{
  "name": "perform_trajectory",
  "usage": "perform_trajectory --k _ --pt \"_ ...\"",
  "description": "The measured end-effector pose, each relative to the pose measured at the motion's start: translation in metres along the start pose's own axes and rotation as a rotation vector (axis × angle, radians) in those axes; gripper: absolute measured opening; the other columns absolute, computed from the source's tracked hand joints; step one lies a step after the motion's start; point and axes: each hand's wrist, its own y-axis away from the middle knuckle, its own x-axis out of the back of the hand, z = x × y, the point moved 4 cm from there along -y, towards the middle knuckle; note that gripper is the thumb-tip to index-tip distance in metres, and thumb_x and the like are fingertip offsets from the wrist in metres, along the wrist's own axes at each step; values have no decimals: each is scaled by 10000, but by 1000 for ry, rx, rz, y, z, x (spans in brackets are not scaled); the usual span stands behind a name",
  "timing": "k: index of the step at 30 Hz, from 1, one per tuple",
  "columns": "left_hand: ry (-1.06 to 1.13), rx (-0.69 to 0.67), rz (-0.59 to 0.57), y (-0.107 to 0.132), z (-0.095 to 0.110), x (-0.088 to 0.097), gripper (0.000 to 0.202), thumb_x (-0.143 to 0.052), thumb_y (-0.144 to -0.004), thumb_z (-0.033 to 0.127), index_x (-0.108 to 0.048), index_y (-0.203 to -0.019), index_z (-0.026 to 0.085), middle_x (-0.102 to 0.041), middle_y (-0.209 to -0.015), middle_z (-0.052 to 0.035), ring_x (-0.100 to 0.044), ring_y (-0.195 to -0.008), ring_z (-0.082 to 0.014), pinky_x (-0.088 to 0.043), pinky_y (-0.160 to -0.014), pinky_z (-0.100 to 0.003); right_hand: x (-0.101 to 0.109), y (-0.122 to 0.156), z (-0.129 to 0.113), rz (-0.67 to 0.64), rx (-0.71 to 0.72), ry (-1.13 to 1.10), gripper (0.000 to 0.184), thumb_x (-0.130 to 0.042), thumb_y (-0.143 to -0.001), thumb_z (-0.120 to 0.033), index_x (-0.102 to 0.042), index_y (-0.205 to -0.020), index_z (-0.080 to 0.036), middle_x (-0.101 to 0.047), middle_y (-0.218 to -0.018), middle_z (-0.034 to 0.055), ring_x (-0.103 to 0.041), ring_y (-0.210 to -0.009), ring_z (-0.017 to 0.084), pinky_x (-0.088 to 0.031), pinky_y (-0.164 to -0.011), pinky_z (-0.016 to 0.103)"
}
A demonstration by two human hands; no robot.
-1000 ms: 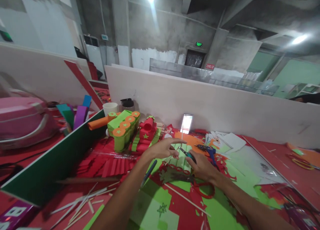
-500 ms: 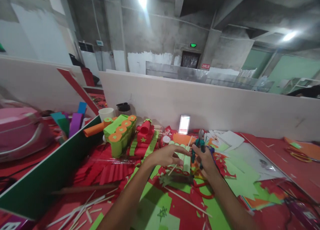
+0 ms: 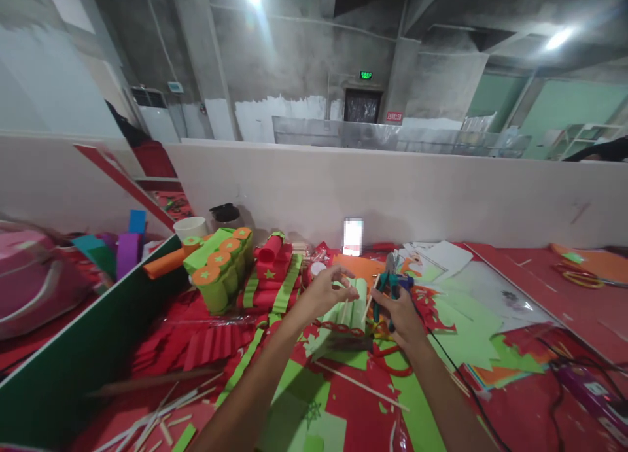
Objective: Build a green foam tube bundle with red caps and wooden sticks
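My left hand [image 3: 330, 294] is over a row of pale green paper rolls [image 3: 354, 311], its thumb and fingers pinched on a short thin wooden stick [image 3: 346, 309]. Just to the right, my right hand [image 3: 400, 308] grips teal-handled cutting pliers [image 3: 389, 278], jaws pointing up and away from me. Another piece of stick [image 3: 371, 297] slants beside its fingertips; whether the fingers pinch it is hard to tell. Below that hand lie red-handled scissors [image 3: 395, 367], partly covered. A long stick [image 3: 360, 385] rests on green and red paper in front.
To the left stand a green and orange paper model [image 3: 216, 262] and a red paper model [image 3: 272, 269]. A green board [image 3: 93, 328] edges the work area. Cut sticks [image 3: 161, 426] lie front left. A lit phone [image 3: 352, 237] leans on the white partition [image 3: 441, 197]. Paper scraps [image 3: 471, 321] cover the right.
A single long stick slanted between my hands before; now separate pieces show at each hand. My left hand has lifted and drawn slightly left. The whole view has shifted a little.
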Motion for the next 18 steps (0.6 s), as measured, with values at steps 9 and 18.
perform_trajectory --k 9,18 --pt "-138 4 34 -3 -10 -14 360 -749 -638 401 -623 -848 137 -607 -711 -5 -592 -585 -114 -513 -552 -240 -10 2 14 -74 -48 -37 439 -862 -484 -272 -636 -841 -154 -646 -710 -17 -628 -629 160 -540 -609 278" --pt "-285 -103 80 -2 -11 -19 287 -675 -715 395 -645 -861 150 -633 -757 -26 -627 -619 -145 -522 -545 -239 -13 2 13 -56 -49 -101 430 -856 -480 -256 -649 -845 -160 -668 -727 -4 -646 -645 165 -536 -592 268"
